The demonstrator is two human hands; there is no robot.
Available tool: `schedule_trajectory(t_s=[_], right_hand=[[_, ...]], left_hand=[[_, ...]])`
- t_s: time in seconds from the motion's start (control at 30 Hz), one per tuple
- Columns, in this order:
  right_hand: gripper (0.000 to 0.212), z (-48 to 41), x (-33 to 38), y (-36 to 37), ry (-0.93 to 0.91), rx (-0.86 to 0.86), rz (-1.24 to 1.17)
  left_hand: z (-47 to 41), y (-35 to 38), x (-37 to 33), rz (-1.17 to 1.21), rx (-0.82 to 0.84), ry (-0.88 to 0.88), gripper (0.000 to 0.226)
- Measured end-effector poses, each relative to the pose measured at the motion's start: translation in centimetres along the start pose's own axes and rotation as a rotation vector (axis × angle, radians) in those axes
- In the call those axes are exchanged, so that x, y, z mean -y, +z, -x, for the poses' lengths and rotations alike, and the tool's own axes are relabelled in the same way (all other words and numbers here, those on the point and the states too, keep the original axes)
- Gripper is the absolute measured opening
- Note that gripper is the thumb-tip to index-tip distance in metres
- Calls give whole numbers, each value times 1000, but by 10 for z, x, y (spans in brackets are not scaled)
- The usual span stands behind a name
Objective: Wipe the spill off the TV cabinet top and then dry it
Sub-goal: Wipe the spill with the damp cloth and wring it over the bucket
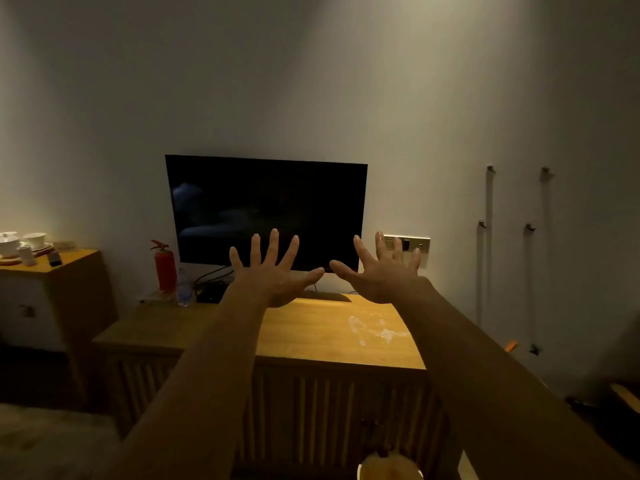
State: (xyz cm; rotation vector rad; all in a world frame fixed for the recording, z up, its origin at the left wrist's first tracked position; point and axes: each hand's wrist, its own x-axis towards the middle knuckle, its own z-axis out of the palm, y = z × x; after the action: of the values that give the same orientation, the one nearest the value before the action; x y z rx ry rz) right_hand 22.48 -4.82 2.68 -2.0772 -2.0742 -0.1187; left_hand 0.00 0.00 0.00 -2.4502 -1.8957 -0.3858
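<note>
Head view: above the TV cabinet (311,337), the 2 hands are raised side by side. The left hand (273,273) and the right hand (379,277) each have fingers spread wide and hold nothing. The whitish spill (372,329) lies on the cabinet top near its right end. A fire extinguisher (165,268) and a water bottle (183,289) stand at its back left.

L hand (277,273), R hand (384,275) spread; spill (363,327), prob. liquid.
</note>
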Motion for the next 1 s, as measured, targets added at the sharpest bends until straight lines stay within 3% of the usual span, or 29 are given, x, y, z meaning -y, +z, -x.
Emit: schedule_trajectory(t_s=[0.3,0.63,0.83,1.0], right_hand=[[89,-71,69,30,-11,-31,36],[83,-123,123,73,-53,73,48],[82,-163,145,121,-51,90,13],[84,-205,163,168,-63,133,16]], left_hand=[[-44,6,89,-31,47,18,92],[-77,30,194,-60,76,-6,102],[-88,55,237,-64,146,-107,84],[-117,82,255,-117,201,-135,84]])
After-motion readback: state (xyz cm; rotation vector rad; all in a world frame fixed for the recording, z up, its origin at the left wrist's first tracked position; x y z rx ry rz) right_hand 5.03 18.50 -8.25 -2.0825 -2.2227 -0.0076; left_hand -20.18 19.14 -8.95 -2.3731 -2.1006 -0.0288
